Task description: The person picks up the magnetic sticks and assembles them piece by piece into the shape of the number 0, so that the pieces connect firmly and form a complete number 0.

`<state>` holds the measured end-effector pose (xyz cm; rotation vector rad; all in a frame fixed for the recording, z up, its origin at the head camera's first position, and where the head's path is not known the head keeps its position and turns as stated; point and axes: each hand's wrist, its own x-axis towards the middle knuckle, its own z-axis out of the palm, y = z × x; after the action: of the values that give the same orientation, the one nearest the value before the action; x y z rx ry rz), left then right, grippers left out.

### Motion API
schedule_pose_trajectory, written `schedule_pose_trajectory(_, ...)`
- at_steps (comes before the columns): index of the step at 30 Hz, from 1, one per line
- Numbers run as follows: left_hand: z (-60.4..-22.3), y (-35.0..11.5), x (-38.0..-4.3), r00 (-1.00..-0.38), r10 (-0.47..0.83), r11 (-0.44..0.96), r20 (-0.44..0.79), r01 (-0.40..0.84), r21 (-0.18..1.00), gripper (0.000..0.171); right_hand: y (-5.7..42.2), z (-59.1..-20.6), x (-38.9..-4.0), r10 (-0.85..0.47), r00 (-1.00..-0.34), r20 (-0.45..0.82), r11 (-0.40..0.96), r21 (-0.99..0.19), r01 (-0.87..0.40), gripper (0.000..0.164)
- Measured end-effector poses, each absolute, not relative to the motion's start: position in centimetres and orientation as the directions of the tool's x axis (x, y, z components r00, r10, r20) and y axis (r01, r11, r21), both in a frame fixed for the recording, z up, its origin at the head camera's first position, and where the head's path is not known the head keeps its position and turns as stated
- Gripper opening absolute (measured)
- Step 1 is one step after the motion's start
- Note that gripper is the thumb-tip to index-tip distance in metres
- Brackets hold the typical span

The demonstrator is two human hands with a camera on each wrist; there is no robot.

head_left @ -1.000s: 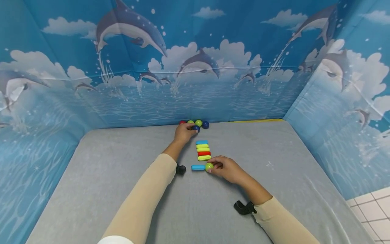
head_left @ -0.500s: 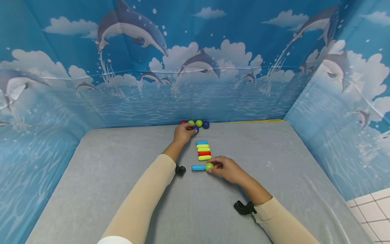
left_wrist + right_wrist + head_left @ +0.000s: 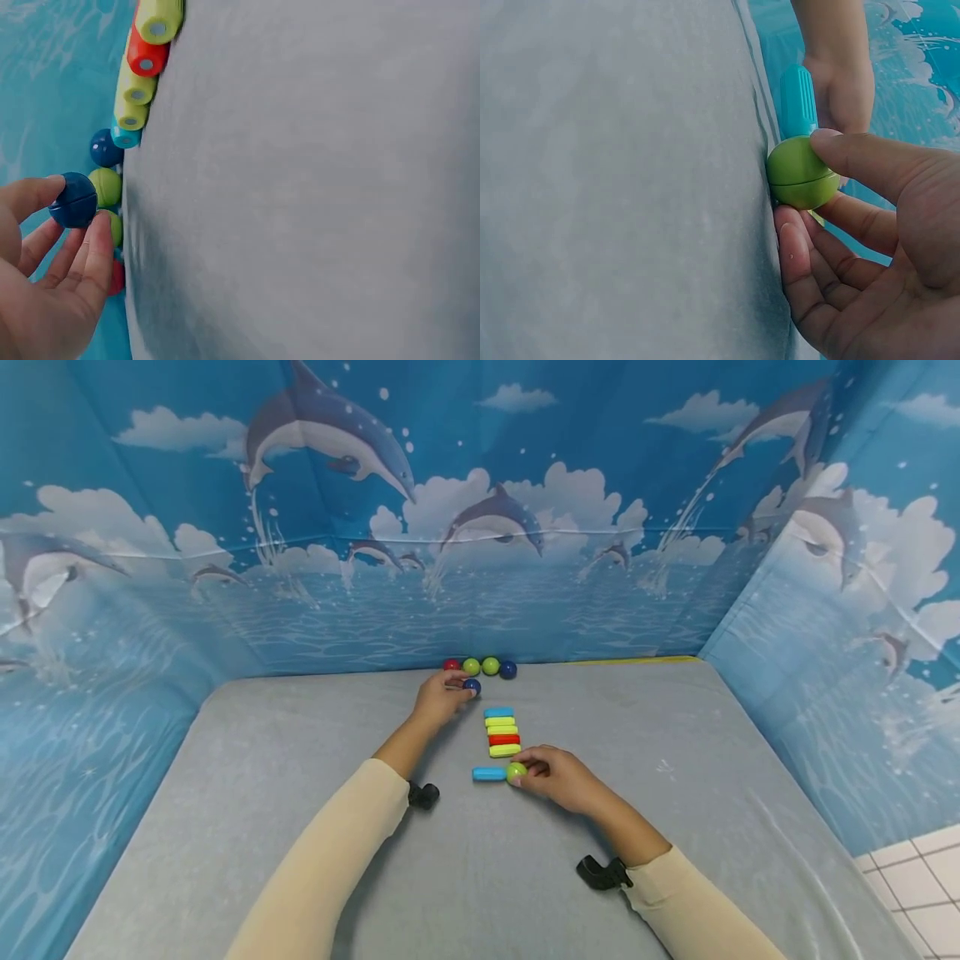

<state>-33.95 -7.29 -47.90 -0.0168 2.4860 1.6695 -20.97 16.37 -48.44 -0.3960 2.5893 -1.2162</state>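
Observation:
Near the back of the bed-like grey surface, my left hand point(image 3: 441, 697) pinches a dark blue ball point(image 3: 73, 200) between thumb and fingers. A row of balls lies just behind it: a red ball point(image 3: 451, 666), two green balls point(image 3: 491, 666) and another dark blue ball point(image 3: 507, 670). My right hand point(image 3: 558, 777) pinches a green ball point(image 3: 802, 172) that meets the right end of a light blue ridged stick point(image 3: 489, 774). Whether ball and stick are joined cannot be told. Between the hands lies a column of short sticks point(image 3: 502, 730) in blue, yellow and red.
Grey cloth point(image 3: 300, 827) covers the flat surface. A blue dolphin-print curtain point(image 3: 480, 577) rises along its back and both sides. Black camera mounts point(image 3: 600, 872) sit on the wrists. White floor tiles point(image 3: 918, 877) show at the lower right.
My left hand has drawn the dark blue ball a little left and toward me, away from the row of balls. The right hand stays on the green ball.

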Motion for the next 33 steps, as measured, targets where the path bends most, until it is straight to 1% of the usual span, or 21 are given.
schedule_pose_trajectory(5, -48.1, -8.4, -31.7, -0.981, 0.112, 0.341, -0.161, -0.114, 0.933, 0.045, 16.3, -48.4, -20.9, -0.344, -0.932, -0.118, 0.615, -0.778, -0.128, 0.031)
schedule_pose_trajectory(11, -48.7, -9.7, -28.7, -0.973, 0.133, 0.265, -0.186, -0.146, 0.953, 0.041, 16.4, -48.5, -20.9, -0.347, -0.930, -0.122, 0.621, -0.773, -0.130, 0.031)
schedule_pose_trajectory(15, -49.1, -10.4, -27.0, -0.971, 0.130, 0.244, -0.200, -0.164, 0.956, 0.039, 16.4, -48.4, -20.9, -0.352, -0.928, -0.124, 0.623, -0.771, -0.133, 0.032)
schedule_pose_trajectory(22, -48.5, -11.3, -24.7, -0.967, 0.120, 0.259, -0.227, -0.190, 0.947, 0.036, 16.4, -48.4, -20.9, -0.361, -0.926, -0.113, 0.620, -0.770, -0.148, 0.032)
schedule_pose_trajectory(28, -47.6, -11.7, -23.1, -0.965, 0.144, 0.299, -0.218, -0.168, 0.939, 0.033, 16.5, -48.5, -20.9, -0.364, -0.925, -0.108, 0.612, -0.777, -0.150, 0.032)
schedule_pose_trajectory(33, -47.3, -11.6, -22.1, -0.959, 0.179, 0.363, -0.220, -0.143, 0.921, 0.030, 16.4, -48.4, -20.9, -0.370, -0.923, -0.104, 0.607, -0.779, -0.156, 0.031)
